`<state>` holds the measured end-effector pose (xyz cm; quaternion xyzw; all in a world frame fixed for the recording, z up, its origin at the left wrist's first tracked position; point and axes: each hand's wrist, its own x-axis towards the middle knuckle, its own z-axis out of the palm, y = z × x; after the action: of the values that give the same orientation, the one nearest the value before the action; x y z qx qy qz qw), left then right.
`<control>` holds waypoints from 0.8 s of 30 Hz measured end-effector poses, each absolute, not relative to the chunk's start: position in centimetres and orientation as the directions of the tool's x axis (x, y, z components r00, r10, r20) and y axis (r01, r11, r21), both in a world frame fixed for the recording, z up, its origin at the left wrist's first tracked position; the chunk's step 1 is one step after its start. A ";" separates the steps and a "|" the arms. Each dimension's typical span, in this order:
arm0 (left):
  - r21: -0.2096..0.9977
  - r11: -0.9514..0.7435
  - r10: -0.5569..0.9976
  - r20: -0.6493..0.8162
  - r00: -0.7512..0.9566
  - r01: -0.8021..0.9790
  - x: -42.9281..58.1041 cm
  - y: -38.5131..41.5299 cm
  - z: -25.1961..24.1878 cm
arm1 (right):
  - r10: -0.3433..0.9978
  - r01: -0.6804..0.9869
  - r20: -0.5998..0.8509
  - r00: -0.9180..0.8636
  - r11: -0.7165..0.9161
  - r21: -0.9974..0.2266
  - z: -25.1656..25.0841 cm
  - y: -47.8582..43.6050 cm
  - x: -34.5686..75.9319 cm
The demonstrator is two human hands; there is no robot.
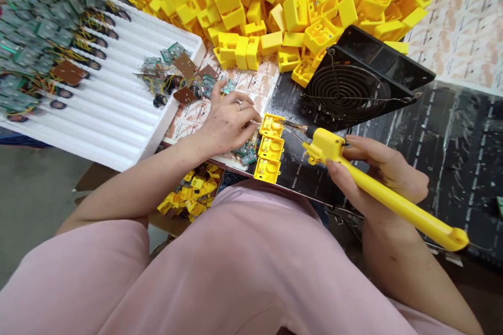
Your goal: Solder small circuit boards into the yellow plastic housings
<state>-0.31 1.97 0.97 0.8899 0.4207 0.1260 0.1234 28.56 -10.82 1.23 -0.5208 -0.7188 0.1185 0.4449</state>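
Pretty neat setup here. The yellow soldering iron (387, 188) lies on a diagonal, with its rounded back end at lower right and its thin metal tip pointing up-left at the top of three yellow plastic housings (270, 147), which sit in a row on the tabletop. The right hand (377, 172) has a closed grip around the chunky front of the iron. The left hand (230, 123), wearing a ring, has its fingertips bunched right beside that top housing, but you can't really tell if they're pinching anything. A small green circuit board (248, 154) sits just under them.

The tabletop is covered by a scratched black mat (451, 162) printed with "BENCH", plus patterned paper (461, 36). Behind the iron, a black fan (346, 89) with a spiral wire guard leans at an angle, backed by a big heap of yellow housings (251, 0). To the left, a ridged white foam tray (102, 84) holds rows of wired modules. Grey floor (35, 204) shows at lower left.
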 end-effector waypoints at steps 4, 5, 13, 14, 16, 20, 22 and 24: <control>0.321 -0.635 0.762 0.115 0.637 0.703 -0.4 2.2 1.2 | 0.797 0.668 0.604 -0.027 0.464 -0.582 0.8 -10.4 28.6; 0.329 -0.641 0.756 0.115 0.644 0.693 -0.4 2.2 1.3 | 0.797 0.666 0.604 -0.026 0.464 -0.584 0.8 -10.4 28.5; 0.316 -0.632 0.764 0.098 0.638 0.708 0.1 1.8 0.9 | 0.773 0.663 0.623 -0.116 0.527 -0.531 2.0 -10.0 27.8; 0.310 -0.625 0.770 0.097 0.630 0.716 0.2 1.7 0.9 | 0.757 0.646 0.640 -0.132 0.556 -0.523 2.1 -9.9 27.7; 0.294 -0.621 0.774 0.088 0.626 0.727 0.5 1.7 0.9 | 0.724 0.600 0.674 -0.147 0.607 -0.521 2.0 -9.6 27.5; 0.221 -0.639 0.758 0.024 0.651 0.736 1.1 1.9 1.6 | 0.729 0.545 0.664 -0.166 0.629 -0.554 1.9 -8.9 27.2; 0.190 -0.648 0.750 -0.011 0.661 0.738 1.3 2.0 2.1 | 0.729 0.521 0.658 -0.191 0.643 -0.561 2.0 -8.7 27.1; 0.188 -0.657 0.739 -0.028 0.673 0.730 1.6 2.3 2.6 | 0.724 0.501 0.656 -0.211 0.657 -0.563 2.2 -8.3 27.1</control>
<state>1.60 2.25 2.56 0.9099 0.4038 0.0256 0.0919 27.06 -8.35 2.16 -0.3981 -0.7696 0.1147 0.4859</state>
